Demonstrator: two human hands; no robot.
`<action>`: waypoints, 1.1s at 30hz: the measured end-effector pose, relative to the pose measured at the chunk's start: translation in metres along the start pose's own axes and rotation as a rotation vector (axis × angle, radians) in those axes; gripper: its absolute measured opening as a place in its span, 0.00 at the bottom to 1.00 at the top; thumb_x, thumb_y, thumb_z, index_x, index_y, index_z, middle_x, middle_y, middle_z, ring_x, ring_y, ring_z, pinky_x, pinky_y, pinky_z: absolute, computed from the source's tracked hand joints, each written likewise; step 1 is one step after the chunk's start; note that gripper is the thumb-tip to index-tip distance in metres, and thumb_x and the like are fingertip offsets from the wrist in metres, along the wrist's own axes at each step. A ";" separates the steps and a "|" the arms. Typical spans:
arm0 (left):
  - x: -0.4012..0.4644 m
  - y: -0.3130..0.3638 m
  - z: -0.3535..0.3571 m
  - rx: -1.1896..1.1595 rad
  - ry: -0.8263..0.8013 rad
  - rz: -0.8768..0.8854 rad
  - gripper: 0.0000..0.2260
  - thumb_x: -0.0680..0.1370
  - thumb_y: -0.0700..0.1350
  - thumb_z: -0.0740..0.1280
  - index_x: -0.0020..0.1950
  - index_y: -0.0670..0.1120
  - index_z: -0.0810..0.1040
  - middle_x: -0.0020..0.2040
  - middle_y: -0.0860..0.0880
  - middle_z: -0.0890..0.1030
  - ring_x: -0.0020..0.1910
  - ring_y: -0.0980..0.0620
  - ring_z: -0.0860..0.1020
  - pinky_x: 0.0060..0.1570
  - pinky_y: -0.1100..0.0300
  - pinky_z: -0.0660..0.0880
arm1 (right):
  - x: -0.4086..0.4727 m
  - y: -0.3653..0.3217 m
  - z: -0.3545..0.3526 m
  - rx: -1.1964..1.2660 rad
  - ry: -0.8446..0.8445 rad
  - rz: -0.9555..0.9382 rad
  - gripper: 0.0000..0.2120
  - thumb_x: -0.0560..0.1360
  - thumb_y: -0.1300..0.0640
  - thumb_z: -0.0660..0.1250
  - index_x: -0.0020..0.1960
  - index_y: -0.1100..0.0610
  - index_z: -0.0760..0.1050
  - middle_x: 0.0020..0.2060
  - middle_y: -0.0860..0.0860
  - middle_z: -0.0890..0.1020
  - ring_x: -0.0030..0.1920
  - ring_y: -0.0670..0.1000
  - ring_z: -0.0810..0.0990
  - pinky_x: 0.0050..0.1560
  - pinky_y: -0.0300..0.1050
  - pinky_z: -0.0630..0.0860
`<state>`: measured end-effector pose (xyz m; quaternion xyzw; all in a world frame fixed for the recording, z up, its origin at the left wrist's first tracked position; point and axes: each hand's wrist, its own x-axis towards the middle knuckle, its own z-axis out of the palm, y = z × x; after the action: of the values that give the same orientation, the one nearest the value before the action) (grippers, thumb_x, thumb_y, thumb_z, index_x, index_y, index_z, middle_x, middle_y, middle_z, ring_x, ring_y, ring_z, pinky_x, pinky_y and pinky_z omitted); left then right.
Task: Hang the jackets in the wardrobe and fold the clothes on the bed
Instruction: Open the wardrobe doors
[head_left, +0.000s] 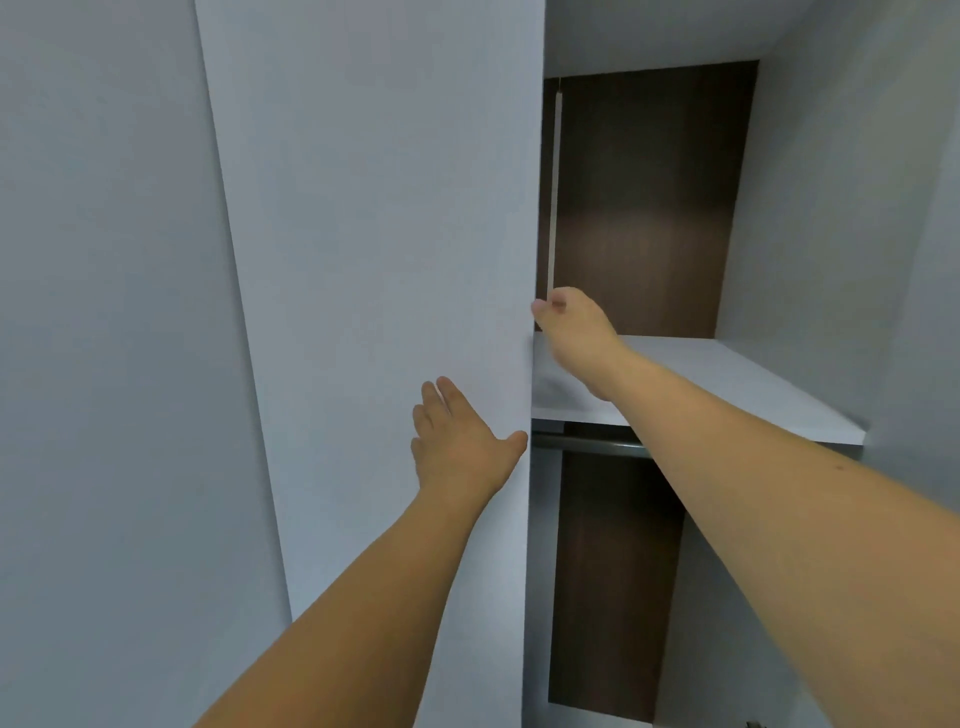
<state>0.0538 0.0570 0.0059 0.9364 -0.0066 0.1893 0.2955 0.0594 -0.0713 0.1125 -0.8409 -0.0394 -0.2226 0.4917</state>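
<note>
At the wardrobe door (374, 260), left hand (462, 447) presses flat, fingers straight; right hand (571, 327) curls round its edge — slide evenly, I judge.

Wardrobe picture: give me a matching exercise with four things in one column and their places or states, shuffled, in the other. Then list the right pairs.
Things:
1. left hand
2. right hand
3. shelf
4. hanging rail

Places or states:
A. runs just under the shelf, nothing hanging on the part in view
B. fingers curled round the edge of the wardrobe door
C. pale board across the dark-backed inside, with nothing on it
D. fingers straight, palm against the door's front

Pairs: 1-D, 2-B, 3-C, 4-A
</note>
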 end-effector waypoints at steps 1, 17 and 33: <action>0.008 0.003 0.010 0.012 0.026 -0.001 0.51 0.73 0.67 0.66 0.79 0.45 0.36 0.80 0.45 0.40 0.79 0.40 0.45 0.75 0.44 0.55 | 0.010 0.000 0.006 0.024 -0.006 -0.013 0.23 0.84 0.50 0.55 0.76 0.57 0.60 0.69 0.52 0.71 0.56 0.47 0.74 0.52 0.38 0.68; 0.031 0.005 0.070 0.033 0.250 -0.027 0.57 0.70 0.71 0.63 0.71 0.48 0.20 0.77 0.45 0.30 0.78 0.39 0.37 0.72 0.36 0.49 | 0.038 0.019 0.038 0.096 0.085 -0.012 0.14 0.83 0.47 0.56 0.57 0.57 0.72 0.49 0.51 0.77 0.46 0.46 0.76 0.38 0.37 0.71; -0.080 -0.060 -0.026 -0.040 0.136 0.145 0.52 0.71 0.64 0.69 0.77 0.52 0.32 0.79 0.50 0.40 0.78 0.42 0.51 0.70 0.48 0.65 | -0.115 -0.067 0.061 -0.010 0.099 -0.121 0.15 0.84 0.51 0.55 0.38 0.51 0.64 0.34 0.47 0.70 0.33 0.43 0.68 0.31 0.36 0.63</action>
<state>-0.0226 0.1132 -0.0360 0.9123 -0.0582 0.2732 0.2994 -0.0422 0.0320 0.0938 -0.8276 -0.0645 -0.2932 0.4744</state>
